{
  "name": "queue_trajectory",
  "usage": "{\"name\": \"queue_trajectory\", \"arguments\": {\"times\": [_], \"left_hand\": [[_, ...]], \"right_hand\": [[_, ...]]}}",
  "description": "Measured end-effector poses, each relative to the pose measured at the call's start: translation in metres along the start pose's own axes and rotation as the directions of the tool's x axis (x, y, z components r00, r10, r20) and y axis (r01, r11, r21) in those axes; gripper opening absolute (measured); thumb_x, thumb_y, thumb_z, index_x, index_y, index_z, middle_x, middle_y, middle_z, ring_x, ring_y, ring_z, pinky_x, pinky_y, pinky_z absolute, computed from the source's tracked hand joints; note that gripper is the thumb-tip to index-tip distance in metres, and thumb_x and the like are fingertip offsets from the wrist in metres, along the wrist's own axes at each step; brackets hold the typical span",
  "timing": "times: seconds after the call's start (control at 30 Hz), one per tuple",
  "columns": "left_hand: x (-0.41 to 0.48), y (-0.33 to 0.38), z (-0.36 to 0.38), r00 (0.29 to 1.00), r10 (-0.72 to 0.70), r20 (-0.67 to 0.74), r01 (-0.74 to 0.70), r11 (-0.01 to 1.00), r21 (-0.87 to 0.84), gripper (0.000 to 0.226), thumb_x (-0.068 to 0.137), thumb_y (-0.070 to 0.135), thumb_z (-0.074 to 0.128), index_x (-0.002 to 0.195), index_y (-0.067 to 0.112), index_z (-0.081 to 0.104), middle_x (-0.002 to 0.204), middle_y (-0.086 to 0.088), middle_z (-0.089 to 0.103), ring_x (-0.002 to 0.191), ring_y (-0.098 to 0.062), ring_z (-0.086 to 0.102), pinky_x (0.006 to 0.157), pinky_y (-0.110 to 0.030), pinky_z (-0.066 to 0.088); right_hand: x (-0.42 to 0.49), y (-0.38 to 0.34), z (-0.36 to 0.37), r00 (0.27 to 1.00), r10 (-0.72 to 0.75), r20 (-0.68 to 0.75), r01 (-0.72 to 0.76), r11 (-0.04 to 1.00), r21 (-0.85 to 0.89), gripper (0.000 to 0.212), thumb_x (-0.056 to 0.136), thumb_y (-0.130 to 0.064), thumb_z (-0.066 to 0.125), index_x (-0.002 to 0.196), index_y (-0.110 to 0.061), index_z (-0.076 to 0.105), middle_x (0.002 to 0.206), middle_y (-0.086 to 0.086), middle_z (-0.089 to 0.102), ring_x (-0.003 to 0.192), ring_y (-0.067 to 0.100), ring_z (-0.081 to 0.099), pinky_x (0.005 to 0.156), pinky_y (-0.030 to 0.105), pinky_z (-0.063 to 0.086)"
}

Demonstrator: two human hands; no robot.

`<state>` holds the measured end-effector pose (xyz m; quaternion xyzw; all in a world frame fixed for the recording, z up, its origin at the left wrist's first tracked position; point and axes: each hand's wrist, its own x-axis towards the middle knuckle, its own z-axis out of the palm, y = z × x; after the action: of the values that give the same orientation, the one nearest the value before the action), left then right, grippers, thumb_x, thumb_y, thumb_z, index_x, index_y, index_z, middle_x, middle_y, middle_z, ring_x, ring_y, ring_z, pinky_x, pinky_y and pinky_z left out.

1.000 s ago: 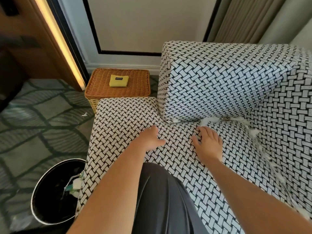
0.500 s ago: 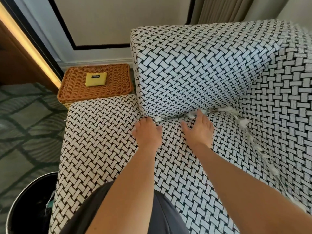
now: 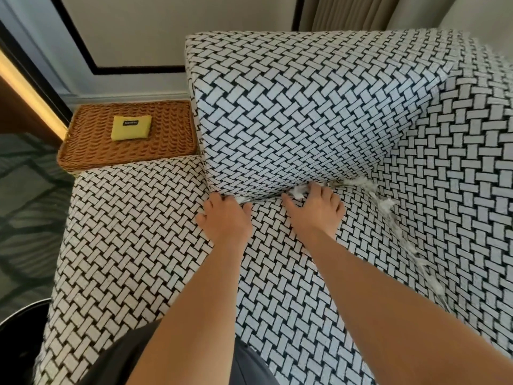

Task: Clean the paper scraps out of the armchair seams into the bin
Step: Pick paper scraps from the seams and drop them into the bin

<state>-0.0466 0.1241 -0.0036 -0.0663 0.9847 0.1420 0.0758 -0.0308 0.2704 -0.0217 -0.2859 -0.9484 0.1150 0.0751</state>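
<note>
Curling into the arm seam of the black-and-white woven armchair — left hand, right hand, grip untellable; white torn paper scraps strung lengthwise along it, trailing right.

Black-and-white basketweave armchair, white paper scraps, yellow pouch, brown wicker basket

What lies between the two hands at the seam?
Head view: bare patterned seat cushion between the left hand and right hand, with one small paper scrap in the seam beside the left hand.
</note>
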Motion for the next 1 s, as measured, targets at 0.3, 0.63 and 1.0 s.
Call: {"name": "queue_trajectory", "arguments": {"times": [0.3, 0.63, 1.0], "left_hand": [[0.015, -0.009, 0.005, 0.996, -0.028, -0.079, 0.017, 0.991, -0.135, 0.031, 0.092, 0.043, 0.049, 0.101, 0.018, 0.066, 0.111, -0.002, 0.057, 0.11, -0.022, 0.049, 0.094, -0.039, 0.031], [0.014, -0.016, 0.005, 0.989, 0.015, -0.149, -0.052, 0.969, -0.242, 0.024, 0.095, 0.033, 0.049, 0.095, 0.021, 0.069, 0.088, 0.004, 0.05, 0.084, -0.017, 0.049, 0.084, -0.034, 0.028], [0.02, -0.026, -0.006, 0.997, 0.064, 0.04, -0.045, 0.93, -0.365, 0.036, 0.099, 0.031, 0.04, 0.065, 0.019, 0.049, 0.061, 0.006, 0.041, 0.054, -0.008, 0.037, 0.081, -0.034, 0.026]], "right_hand": [[0.01, -0.001, -0.001, 0.999, 0.032, -0.015, -0.032, 0.999, 0.031, 0.038, 0.088, -0.05, 0.047, 0.114, -0.022, 0.054, 0.123, 0.005, 0.051, 0.118, 0.026, 0.04, 0.101, 0.042, 0.025], [0.009, -0.001, 0.006, 0.988, -0.021, -0.155, 0.054, 0.975, 0.215, 0.021, 0.09, -0.018, 0.054, 0.111, -0.017, 0.054, 0.111, 0.001, 0.061, 0.102, 0.019, 0.056, 0.102, 0.037, 0.029], [0.004, 0.001, 0.006, 0.991, 0.006, -0.136, 0.067, 0.848, 0.525, 0.014, 0.095, -0.02, 0.042, 0.104, -0.01, 0.049, 0.086, 0.009, 0.059, 0.081, 0.028, 0.057, 0.061, 0.036, 0.049]]}}
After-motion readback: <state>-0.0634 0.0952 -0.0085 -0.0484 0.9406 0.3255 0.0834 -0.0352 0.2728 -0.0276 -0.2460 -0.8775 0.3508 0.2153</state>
